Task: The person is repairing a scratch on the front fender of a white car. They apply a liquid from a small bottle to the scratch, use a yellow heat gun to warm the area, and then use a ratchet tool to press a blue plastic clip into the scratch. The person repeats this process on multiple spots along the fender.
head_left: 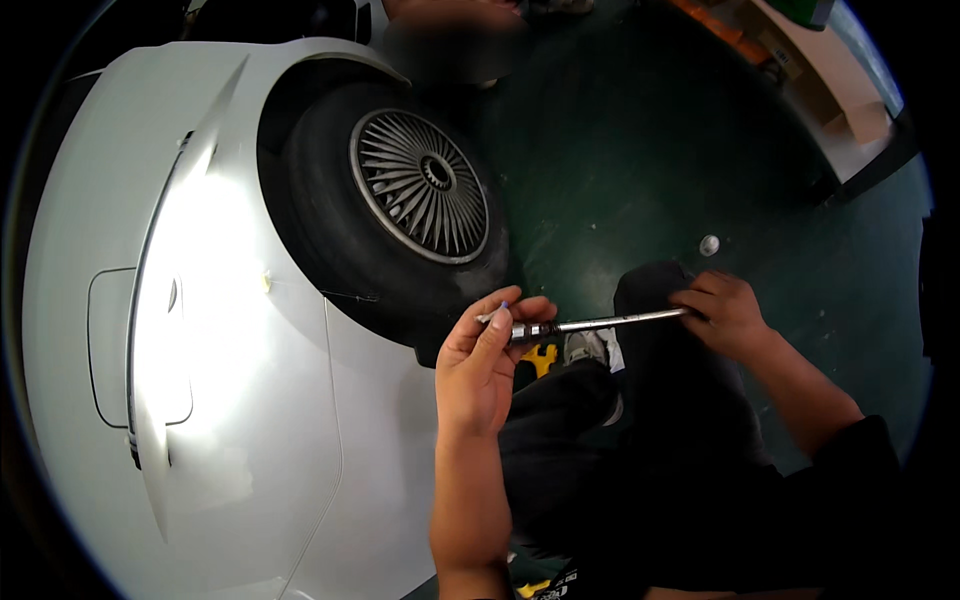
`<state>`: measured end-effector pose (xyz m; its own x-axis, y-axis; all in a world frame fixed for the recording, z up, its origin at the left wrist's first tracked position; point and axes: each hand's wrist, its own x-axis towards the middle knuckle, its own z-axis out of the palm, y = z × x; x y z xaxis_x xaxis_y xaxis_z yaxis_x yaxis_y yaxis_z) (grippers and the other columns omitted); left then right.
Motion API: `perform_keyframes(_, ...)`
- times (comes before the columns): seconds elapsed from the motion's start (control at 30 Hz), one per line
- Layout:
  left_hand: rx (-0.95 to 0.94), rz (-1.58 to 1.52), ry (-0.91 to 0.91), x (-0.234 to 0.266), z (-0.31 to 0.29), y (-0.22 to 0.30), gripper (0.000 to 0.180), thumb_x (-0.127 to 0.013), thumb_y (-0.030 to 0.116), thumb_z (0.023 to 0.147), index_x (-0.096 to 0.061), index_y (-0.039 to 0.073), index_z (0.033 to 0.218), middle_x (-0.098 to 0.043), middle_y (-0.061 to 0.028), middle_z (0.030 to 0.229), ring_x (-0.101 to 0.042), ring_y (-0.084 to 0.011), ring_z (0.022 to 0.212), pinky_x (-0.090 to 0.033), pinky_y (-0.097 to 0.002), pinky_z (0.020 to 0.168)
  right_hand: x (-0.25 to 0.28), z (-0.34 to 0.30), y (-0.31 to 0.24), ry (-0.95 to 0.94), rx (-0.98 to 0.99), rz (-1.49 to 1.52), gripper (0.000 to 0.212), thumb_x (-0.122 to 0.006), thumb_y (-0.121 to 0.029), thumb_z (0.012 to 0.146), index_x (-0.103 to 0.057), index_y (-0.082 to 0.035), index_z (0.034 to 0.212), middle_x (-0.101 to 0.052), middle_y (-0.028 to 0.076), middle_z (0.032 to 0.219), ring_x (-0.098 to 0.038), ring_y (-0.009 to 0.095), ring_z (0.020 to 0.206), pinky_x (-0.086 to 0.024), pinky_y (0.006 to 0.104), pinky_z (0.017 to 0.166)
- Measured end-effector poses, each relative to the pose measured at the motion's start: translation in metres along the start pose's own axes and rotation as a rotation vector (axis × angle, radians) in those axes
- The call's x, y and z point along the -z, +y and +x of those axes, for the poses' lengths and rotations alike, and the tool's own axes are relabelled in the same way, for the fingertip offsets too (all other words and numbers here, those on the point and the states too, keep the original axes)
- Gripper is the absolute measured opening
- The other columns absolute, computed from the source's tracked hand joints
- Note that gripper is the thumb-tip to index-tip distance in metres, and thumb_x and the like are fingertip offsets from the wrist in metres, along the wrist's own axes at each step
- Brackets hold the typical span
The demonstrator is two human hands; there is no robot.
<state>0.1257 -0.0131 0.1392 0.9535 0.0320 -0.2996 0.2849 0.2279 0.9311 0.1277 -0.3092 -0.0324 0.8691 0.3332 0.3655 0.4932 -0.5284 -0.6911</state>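
A long chrome socket wrench [625, 320] lies level across my lap, held between both hands. My left hand [478, 365] is closed on its thicker end, the thumb pressing near a small pale piece whose kind I cannot make out. Around the shaft's other end, my right hand [722, 312] has its fingers curled, just over my knee. Left of the hands stands a car wheel [425, 185] with a many-spoked cover, its black tire [330, 200] inside the wheel arch. The white car body [230, 330] fills the left side, with a bright glare on it.
A small round pale object [709, 245] lies on the dark green floor [600, 180]. Beside my shoe [585, 347] is a yellow piece [541, 360]. Part of another person [455, 40] shows at the top. A bench with cardboard boxes [815, 75] stands at upper right.
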Motion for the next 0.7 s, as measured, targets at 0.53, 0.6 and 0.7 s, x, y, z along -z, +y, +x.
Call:
perform_keyframes(0.53, 0.013, -0.057, 0.172, 0.049, -0.024, -0.009, 0.039, -0.05, 0.007, 0.102, -0.051, -0.01, 0.136, -0.059, -0.0335, 0.133, -0.061, -0.0443, 0.124, -0.05, -0.0517, 0.106, -0.066, 0.014, -0.001, -0.257, -0.101, 0.214, 0.029, -0.08, -0.009, 0.068, -0.078, -0.013, 0.097, -0.061, 0.003, 0.083, -0.064, 0.022, 0.076, -0.053, 0.0373, 0.069)
perform_keyframes(0.6, 0.023, -0.047, 0.221, 0.053, -0.025, -0.01, 0.04, -0.051, 0.007, 0.101, -0.05, -0.009, 0.137, -0.059, -0.0325, 0.133, -0.06, -0.044, 0.125, -0.051, -0.0512, 0.105, -0.068, 0.022, -0.003, -0.284, -0.088, 0.214, 0.029, -0.08, -0.01, 0.068, -0.078, -0.014, 0.097, -0.061, 0.003, 0.083, -0.064, 0.022, 0.076, -0.053, 0.0371, 0.069)
perform_keyframes(0.7, 0.009, -0.052, 0.269, 0.058, -0.027, -0.014, 0.039, -0.053, 0.007, 0.101, -0.051, -0.008, 0.137, -0.06, -0.0311, 0.134, -0.061, -0.042, 0.124, -0.054, -0.0491, 0.102, -0.078, 0.024, -0.002, -0.285, -0.037, 0.239, 0.029, -0.08, -0.008, 0.067, -0.077, -0.012, 0.095, -0.06, 0.004, 0.081, -0.063, 0.023, 0.074, -0.052, 0.0386, 0.065)
